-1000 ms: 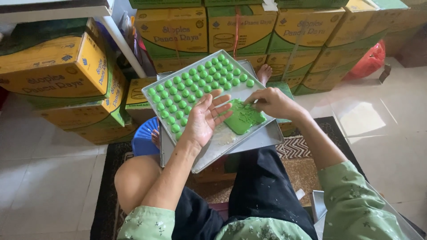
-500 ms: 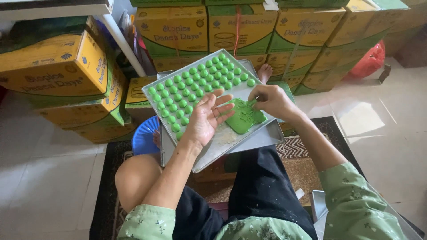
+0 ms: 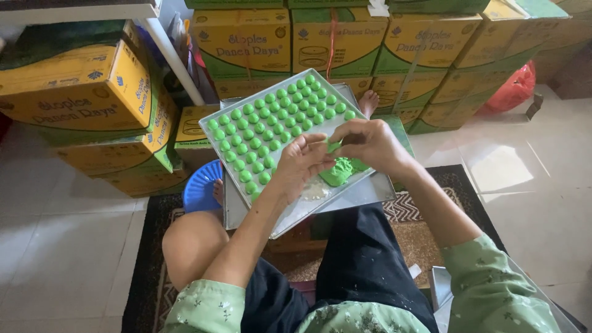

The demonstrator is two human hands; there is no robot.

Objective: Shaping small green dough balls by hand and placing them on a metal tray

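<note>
Head view, nearest first: a bent bare knee [image 3: 191, 243] and dark trousers [image 3: 364, 265], with green sleeves [image 3: 493, 290] at the bottom edge. Just beyond rests a metal tray [image 3: 290, 213], the landmark. Above its near right corner the left hand [image 3: 302, 163] and right hand [image 3: 370, 142] meet, fingertips pinching a small bit of green dough between them. A dough lump [image 3: 338, 171] lies on the tray under them. Rows of green dough balls [image 3: 271, 132] fill the tray's far half. A blue plastic dish [image 3: 202, 188] sits left of the tray, and yellow cardboard boxes [image 3: 246, 43] are stacked beyond it.
</note>
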